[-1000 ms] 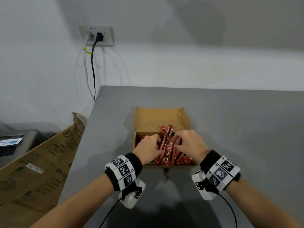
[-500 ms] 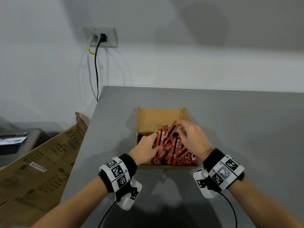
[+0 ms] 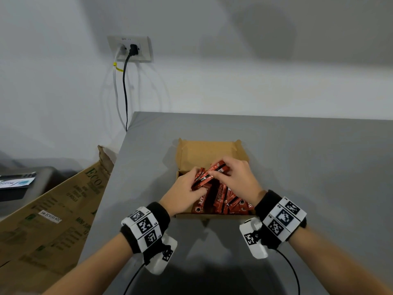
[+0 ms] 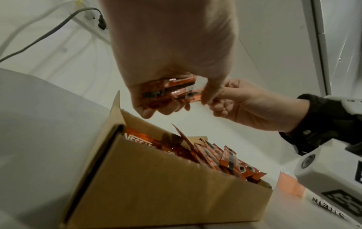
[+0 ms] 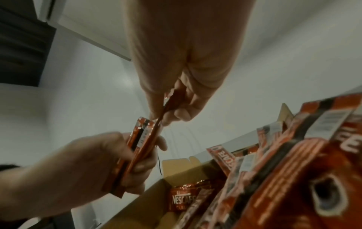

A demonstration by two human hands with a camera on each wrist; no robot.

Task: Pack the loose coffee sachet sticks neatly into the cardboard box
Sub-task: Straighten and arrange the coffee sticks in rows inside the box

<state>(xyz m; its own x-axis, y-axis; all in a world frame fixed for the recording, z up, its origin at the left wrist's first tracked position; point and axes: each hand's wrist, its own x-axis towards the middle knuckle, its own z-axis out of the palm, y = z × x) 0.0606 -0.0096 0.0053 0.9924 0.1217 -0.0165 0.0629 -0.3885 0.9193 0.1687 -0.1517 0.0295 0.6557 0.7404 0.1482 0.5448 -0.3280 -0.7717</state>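
Compared with half a second back, when both hands lay low among the red sachets in the box, a small bundle of coffee sticks (image 3: 209,174) has been lifted clear of the heap and sits just above centre of the head view. The left hand (image 3: 184,193) has its fingers curled round the lower end of that bundle. The right hand (image 3: 238,177) pinches the upper end of 1 stick between thumb and fingertips, the other fingers loosely bent. In the left wrist view the bundle (image 4: 170,91) hangs above the cardboard box (image 3: 212,150), not touching it.

My reading is that the sticks are being gathered and squared up in the air so they can go back in side by side. That suggests the sorting is under way but far from finished: the remaining sachets (image 3: 229,202) in the near half of the box lie crossed and tilted at many angles, some poking above the rim.

How many sticks the bundle holds cannot be counted, since fingers cover much of it. The far half of the box floor is hidden behind both hands. The right wrist view is blurred up close, where 1 sachet (image 5: 293,178) fills the lower right. No loose sticks show on the grey table (image 3: 308,167).
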